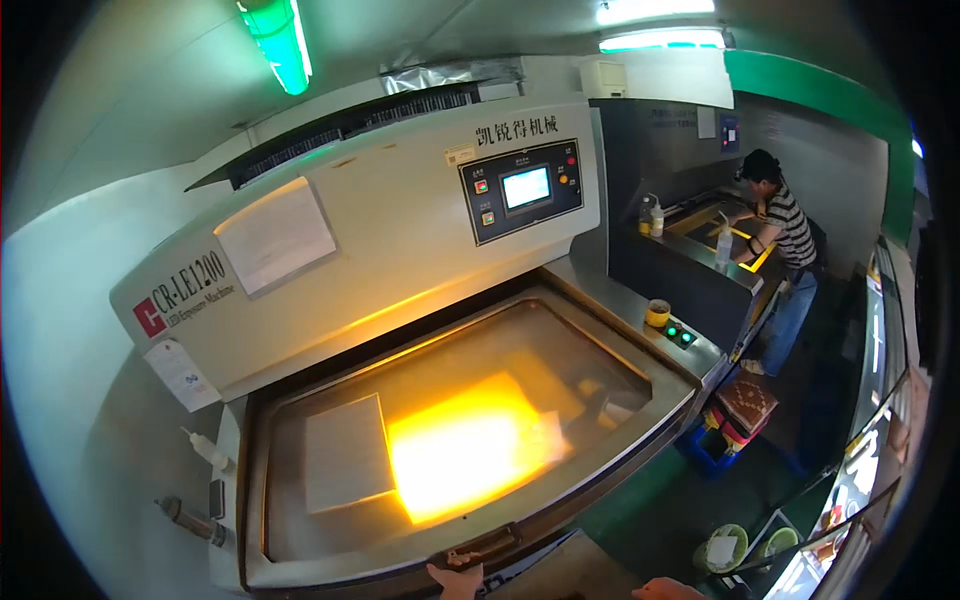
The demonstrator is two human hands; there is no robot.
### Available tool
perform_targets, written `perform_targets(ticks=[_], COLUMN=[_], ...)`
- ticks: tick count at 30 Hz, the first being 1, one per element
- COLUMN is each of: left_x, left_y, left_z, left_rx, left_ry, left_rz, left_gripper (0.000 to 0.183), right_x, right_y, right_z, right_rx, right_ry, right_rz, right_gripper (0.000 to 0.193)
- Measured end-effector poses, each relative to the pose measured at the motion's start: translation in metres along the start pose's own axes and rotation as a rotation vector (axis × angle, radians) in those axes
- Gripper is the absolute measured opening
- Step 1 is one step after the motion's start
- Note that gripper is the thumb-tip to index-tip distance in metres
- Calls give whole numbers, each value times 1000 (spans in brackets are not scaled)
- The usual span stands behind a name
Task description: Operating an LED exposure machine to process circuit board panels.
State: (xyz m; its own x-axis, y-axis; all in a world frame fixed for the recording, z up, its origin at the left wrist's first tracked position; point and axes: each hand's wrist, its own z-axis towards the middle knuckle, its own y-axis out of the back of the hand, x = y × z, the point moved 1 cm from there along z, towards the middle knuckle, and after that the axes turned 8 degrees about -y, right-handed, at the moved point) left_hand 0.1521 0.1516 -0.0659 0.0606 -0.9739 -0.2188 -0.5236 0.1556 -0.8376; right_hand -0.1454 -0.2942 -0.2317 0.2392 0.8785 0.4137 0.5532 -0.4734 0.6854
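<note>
A large pale exposure machine (390, 230) stands before me with its wide frame lowered flat. My left hand (457, 582) is at the middle of the frame's front edge, its fingers closed about the dark handle (490, 548) there. Low at the bottom edge, my right hand (664, 590) shows only in part, apart from the machine; its fingers are mostly cut off. Under the frame's clear cover lies a pale rectangular sheet (345, 455). Beside it, a patch of bright yellow light (465, 450) glares and hides what is beneath.
A control panel with a lit screen (527, 188) is on the machine's front. Green-lit buttons (680, 335) and a yellow tape roll (657, 313) sit at its right corner. Squeeze bottles (207, 448) stand left. Another person (790, 230) bends over a second machine, near a stool (747, 400).
</note>
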Motion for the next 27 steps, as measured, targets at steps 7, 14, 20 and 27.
perform_targets(ticks=[7,14,20,27], left_x=[-48,-76,-79,-95], left_y=[-213,-334,-382,-430], left_z=[-108,-134,-142,-145], left_rx=[15,288,405,460], left_ry=[-41,-120,-189,-199], left_rz=[-12,7,169,76], left_gripper=[65,68,71,61], right_x=[45,109,68,95], right_y=[51,76,10,27], right_z=[40,1,-27,-44], right_rx=[97,131,190,349], right_ry=[-405,-466,-177,-355], right_rz=[327,276,69,128], right_gripper=[63,58,45,45])
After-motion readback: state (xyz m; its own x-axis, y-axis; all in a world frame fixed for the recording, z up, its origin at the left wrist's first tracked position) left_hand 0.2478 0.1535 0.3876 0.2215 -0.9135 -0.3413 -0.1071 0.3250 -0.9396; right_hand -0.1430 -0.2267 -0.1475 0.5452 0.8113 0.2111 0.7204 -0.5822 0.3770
